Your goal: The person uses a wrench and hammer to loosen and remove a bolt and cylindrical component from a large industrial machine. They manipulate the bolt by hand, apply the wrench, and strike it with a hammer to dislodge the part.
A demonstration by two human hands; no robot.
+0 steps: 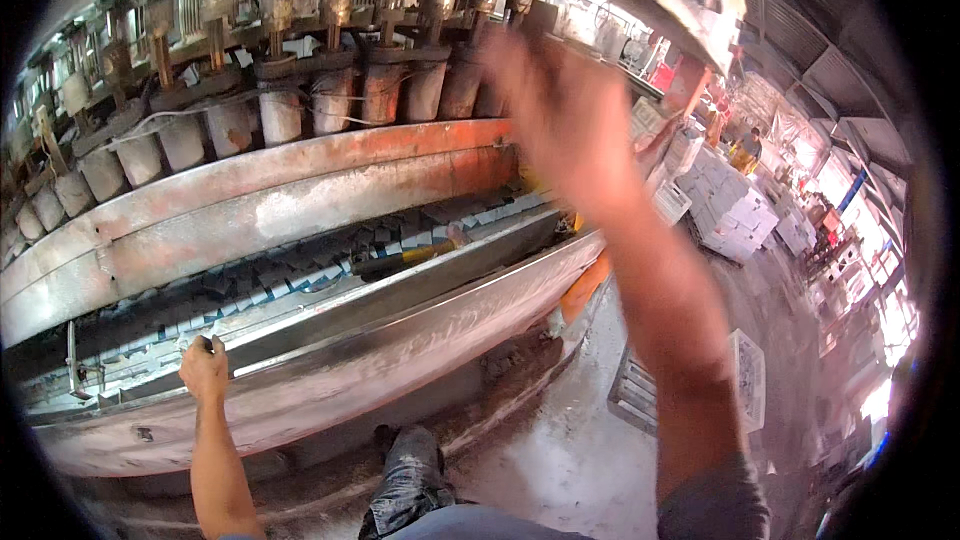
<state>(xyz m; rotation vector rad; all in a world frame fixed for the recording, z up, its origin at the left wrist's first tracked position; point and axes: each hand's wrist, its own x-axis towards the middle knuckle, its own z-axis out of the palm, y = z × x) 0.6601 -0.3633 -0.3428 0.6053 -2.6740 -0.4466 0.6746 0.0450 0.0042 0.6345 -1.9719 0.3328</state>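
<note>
My left hand (205,370) is closed at the near metal rail (300,312) of a long machine, on the left. A small dark bit shows at the top of the fist; what it holds is mostly hidden. My right hand (565,115) is raised high in front of the machine's right part, smeared by motion, so its fingers cannot be made out. Beyond the rail runs a trough with a row of dark and pale blocky pieces (265,290). Among them lies a yellowish part (430,252), partly hidden by the rail.
A row of upright cylindrical machine heads (280,112) stands above a worn metal guard (290,205). The machine's pale front wall (400,370) is before my legs. At right are a slatted crate (632,390) on the floor, stacked pale slabs (725,202) and a distant person (746,152).
</note>
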